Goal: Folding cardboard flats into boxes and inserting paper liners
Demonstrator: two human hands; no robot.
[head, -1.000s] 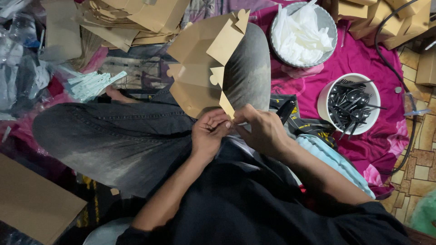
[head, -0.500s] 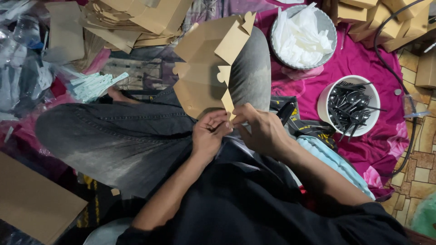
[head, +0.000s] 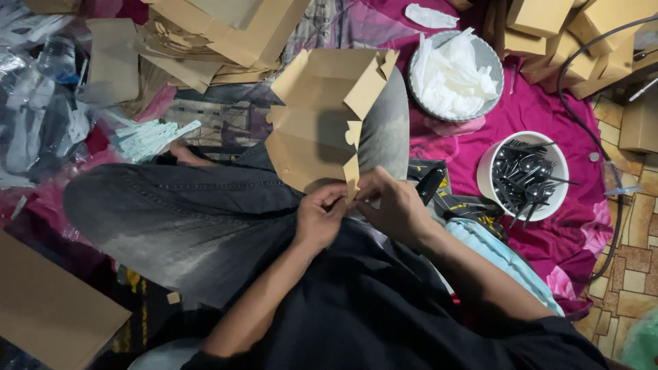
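Cardboard box blank [head: 317,123], brown, partly folded, propped over the lap against a raised knee in grey jeans [head: 384,130]; flaps with notched tabs open toward the upper right. Lower corner flap pinched between both hands just above the dark shirt. Left hand [head: 319,218] curled, fingertips closed on the bottom edge of the blank. Right hand [head: 396,205] closed on the same flap from the other side, thumb and forefinger touching the cardboard, the two hands almost touching each other. Black object [head: 430,183] beside the right hand on the lap, kind not discernible. Stack of flat brown blanks [head: 219,34] at top, beyond the knees. Grey bowl [head: 495,41] of white plastic gloves or wrappers at upper right on a magenta cloth [head: 548,103]. White tub [head: 558,147] of black plastic cutlery to the right, well apart from the hands. Pale green sachets [head: 147,135] at left near the other knee. Folded brown boxes [head: 569,34] in the top right corner. Flat cardboard sheet [head: 48,315] at lower left.
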